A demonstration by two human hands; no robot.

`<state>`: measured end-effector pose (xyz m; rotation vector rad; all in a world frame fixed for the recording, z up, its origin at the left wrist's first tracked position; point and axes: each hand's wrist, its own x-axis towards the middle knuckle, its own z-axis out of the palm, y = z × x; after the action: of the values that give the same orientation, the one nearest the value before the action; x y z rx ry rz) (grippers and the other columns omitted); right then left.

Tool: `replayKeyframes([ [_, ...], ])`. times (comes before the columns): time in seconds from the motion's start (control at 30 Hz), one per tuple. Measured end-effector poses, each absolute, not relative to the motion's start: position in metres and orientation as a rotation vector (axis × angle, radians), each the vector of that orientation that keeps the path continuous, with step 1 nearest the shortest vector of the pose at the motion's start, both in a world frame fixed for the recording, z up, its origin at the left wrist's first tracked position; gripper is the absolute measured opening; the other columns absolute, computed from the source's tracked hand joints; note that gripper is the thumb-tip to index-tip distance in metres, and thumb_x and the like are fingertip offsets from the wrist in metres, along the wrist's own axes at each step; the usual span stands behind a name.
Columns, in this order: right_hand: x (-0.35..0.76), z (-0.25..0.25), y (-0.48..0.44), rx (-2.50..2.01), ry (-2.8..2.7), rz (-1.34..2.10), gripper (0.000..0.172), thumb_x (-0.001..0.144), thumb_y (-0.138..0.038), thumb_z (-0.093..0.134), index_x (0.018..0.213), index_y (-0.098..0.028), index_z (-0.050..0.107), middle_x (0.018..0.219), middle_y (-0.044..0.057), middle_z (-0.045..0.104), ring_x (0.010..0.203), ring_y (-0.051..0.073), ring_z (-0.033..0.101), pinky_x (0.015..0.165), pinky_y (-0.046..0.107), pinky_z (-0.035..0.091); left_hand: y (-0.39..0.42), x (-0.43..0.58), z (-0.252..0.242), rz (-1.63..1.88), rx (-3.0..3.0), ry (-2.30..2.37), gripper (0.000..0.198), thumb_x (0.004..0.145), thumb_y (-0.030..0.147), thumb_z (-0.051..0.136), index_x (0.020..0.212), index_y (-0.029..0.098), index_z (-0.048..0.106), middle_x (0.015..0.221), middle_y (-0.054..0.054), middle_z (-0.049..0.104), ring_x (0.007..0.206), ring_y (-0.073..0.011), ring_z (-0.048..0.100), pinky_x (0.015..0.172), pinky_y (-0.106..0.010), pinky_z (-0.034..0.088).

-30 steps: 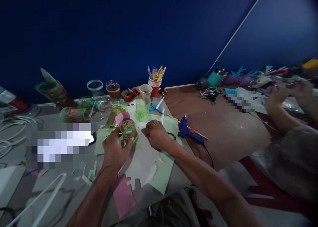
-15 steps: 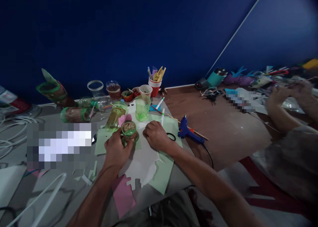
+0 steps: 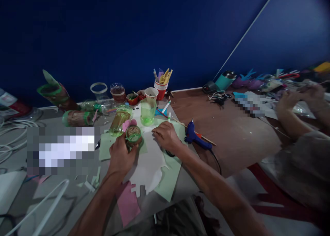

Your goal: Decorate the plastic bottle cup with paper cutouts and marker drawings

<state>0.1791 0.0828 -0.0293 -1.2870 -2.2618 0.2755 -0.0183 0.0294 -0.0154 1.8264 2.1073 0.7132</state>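
Holding a small, round, brown-and-green plastic cup [image 3: 133, 137] in our left hand [image 3: 121, 156], we cannot tell whether our right hand [image 3: 167, 137] grips anything.

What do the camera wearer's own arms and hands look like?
They are a person's, with no machine parts. The left hand and right hand are bare, without gloves. The left forearm and right forearm show no sleeve, watch or cable. The picture is too soft to tell about rings or small marks.
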Motion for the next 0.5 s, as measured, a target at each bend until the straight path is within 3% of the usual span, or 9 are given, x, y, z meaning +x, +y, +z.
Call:
replayKeyframes([
  [0.2, 0.163, -0.024, 0.072, -1.307, -2.546, 0.117, 0.014, 0.084, -0.024, 0.058, 0.085, -0.017, 0.069, 0.088, 0.009, 0.06, 0.099, 0.025, 0.042, 0.089, 0.038, 0.029, 0.027, -0.016, -0.015, 0.713, 1.843, 2.137, 0.049, 0.073, 0.028, 0.057, 0.119, 0.014, 0.048, 0.11, -0.015, 0.061, 0.109, -0.0322, 0.056, 0.094, -0.046, 0.041],
  [0.5, 0.165, -0.025, 0.075, -1.337, -2.538, 0.128, 0.014, 0.084, -0.018, 0.052, 0.083, -0.014, 0.065, 0.087, 0.01, 0.06, 0.093, 0.024, 0.043, 0.087, 0.037, 0.03, 0.026, -0.021, -0.016, 0.866, 1.901, 2.07, 0.049, 0.073, 0.028, 0.057, 0.119, 0.016, 0.047, 0.107, -0.014, 0.056, 0.105, -0.0329, 0.054, 0.088, -0.047, 0.045],
])
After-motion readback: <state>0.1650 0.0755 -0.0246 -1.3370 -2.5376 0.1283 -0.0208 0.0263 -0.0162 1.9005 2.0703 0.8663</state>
